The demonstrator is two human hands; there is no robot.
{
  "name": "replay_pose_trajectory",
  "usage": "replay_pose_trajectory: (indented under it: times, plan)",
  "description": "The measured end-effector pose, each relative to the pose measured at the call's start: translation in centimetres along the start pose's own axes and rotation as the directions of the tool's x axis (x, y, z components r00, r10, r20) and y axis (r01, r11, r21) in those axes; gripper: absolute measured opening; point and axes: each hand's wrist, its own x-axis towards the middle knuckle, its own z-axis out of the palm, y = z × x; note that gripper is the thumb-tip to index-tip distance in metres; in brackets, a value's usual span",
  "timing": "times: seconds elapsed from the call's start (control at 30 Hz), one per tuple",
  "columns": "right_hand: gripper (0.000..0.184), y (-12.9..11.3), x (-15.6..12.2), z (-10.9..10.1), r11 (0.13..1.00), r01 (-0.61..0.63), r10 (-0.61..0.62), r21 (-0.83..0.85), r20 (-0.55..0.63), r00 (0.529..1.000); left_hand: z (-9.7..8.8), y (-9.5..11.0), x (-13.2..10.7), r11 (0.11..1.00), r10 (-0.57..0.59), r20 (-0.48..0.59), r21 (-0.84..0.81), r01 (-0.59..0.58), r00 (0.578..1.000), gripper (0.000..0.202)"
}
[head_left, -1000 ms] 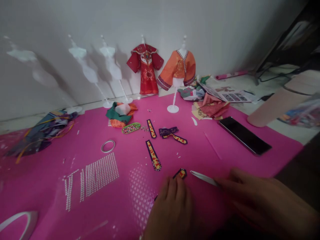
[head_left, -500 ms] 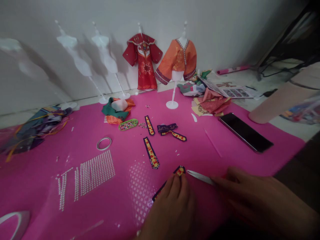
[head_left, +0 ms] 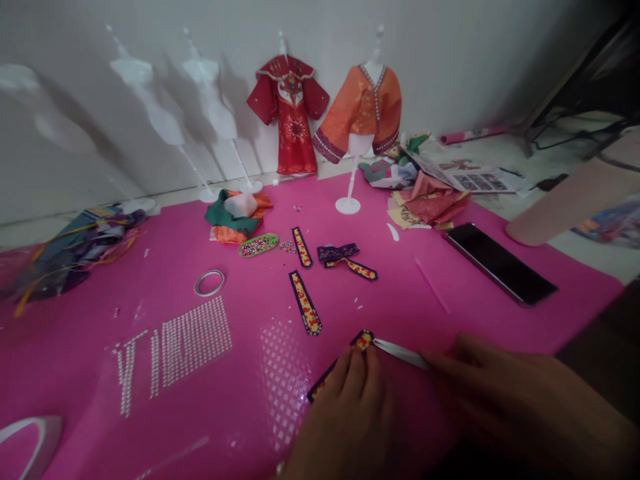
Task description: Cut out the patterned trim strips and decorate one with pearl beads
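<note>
One head-worn camera looks forward and down, close over the pink mat [head_left: 100,280], toward the wall.

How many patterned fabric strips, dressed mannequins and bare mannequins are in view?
Patterned fabric strips: 4, the last under the left hand
Dressed mannequins: 2
Bare mannequins: 3
Total: 9

Phone [head_left: 500,263] — red dress [head_left: 290,113] — tape ring [head_left: 209,283].

Pink mat [head_left: 450,280], phone [head_left: 500,262], trim strips [head_left: 305,311], tape ring [head_left: 209,283]
</note>
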Motion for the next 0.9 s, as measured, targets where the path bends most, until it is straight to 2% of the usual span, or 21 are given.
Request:
replay_pose_trajectory:
  times: [0.17, 0.5, 0.7, 0.9]
  plan:
    - [0.041, 0.22, 0.05, 0.08, 1.0, -0.005, 0.005, 0.005, 0.016, 1.0, 0.06, 0.0, -0.09, 1.0, 0.001, -0.037, 0.009, -0.001, 0.999, 0.034]
    - [0.04, -0.06, 0.07, 0.02, 1.0, -0.003, 0.003, 0.001, 0.015, 1.0, 0.23, 0.11, -0.16, 1.0, 0.009, -0.019, 0.004, -0.009, 1.0, 0.034]
    - [0.042, -0.06, 0.18, -0.04, 1.0, 0.011, -0.012, -0.011, -0.027, 1.0, 0.04, -0.03, -0.04, 1.0, -0.008, -0.053, -0.006, 0.007, 0.999, 0.033]
    - [0.045, -0.19, 0.11, -0.25, 1.0, 0.009, -0.008, 0.016, -0.044, 0.999, 0.01, 0.09, 0.02, 1.0, -0.009, -0.028, -0.004, 0.008, 1.0, 0.033]
